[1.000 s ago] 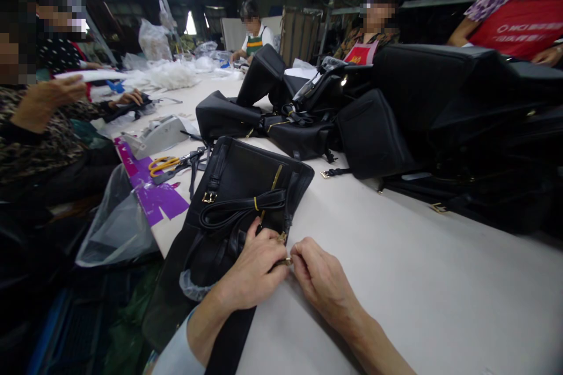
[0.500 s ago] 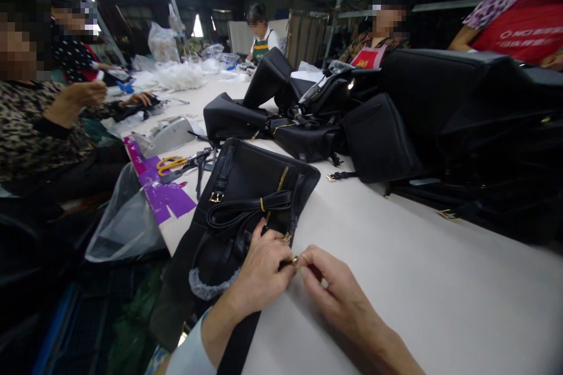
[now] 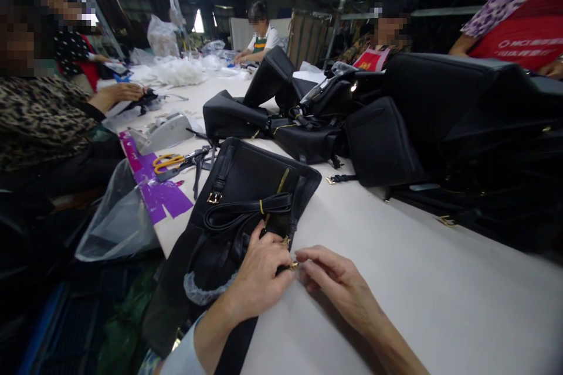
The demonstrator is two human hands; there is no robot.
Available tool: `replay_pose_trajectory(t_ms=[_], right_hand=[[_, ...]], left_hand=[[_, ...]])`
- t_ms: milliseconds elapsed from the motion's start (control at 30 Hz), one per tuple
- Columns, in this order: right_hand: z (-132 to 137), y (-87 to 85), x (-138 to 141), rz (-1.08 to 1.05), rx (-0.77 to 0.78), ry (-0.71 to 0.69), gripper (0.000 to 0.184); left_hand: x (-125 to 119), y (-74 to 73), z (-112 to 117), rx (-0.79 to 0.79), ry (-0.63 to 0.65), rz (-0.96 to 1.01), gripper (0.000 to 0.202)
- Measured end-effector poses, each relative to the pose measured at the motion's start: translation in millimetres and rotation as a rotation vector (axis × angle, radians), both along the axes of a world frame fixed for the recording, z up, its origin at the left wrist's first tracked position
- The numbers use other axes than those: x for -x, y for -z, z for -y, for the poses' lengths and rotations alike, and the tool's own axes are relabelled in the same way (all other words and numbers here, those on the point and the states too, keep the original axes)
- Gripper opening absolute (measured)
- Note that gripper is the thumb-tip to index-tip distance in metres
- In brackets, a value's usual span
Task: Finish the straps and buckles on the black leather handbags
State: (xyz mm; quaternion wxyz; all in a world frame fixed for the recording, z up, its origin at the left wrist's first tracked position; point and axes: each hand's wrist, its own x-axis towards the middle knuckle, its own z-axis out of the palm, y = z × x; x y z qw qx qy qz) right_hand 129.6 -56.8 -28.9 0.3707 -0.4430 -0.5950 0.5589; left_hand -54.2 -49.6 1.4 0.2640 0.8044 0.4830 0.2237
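Note:
A black leather bag [image 3: 253, 167] lies flat on the table in front of me, with gold buckles and a gold zip. On it rests a looped black strap [image 3: 237, 211] bound with a yellow tie, and clear plastic wrap [image 3: 204, 292] covers a curved handle. My left hand [image 3: 261, 272] lies over the bag's near right edge, its thumb and fingers closed on a short black strap with a small gold buckle [image 3: 294, 266] at the tip. Just right of that buckle is my right hand [image 3: 336, 281], fingers bent and a little apart, nothing visible between them.
Yellow-handled scissors [image 3: 169, 163] and a grey tape dispenser [image 3: 165, 133] sit beyond the bag at left, near purple tape [image 3: 162, 193] on the table edge. A pile of black bags [image 3: 378, 140] covers the far right. Several people work around the table [image 3: 396, 281].
My right fingertips have loosened and moved slightly off the small gold buckle, which now shows more. My left hand keeps its place. At left, a co-worker's raised hand has come down to the table.

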Motion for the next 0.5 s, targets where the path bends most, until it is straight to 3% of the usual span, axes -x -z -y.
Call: replay_pose_trajectory(t_ms=[267, 500], right_hand=[[-1.2, -8.4, 11.9, -0.112, 0.167, 0.021, 0.026], [2.7, -8.1, 16.5, -0.023, 0.02, 0.032, 0.023]], left_hand=[[0.2, -2.3, 4.0, -0.041, 0.002, 0.006, 0.015], [0.5, 0.1, 1.9, -0.051, 0.023, -0.037, 0.019]])
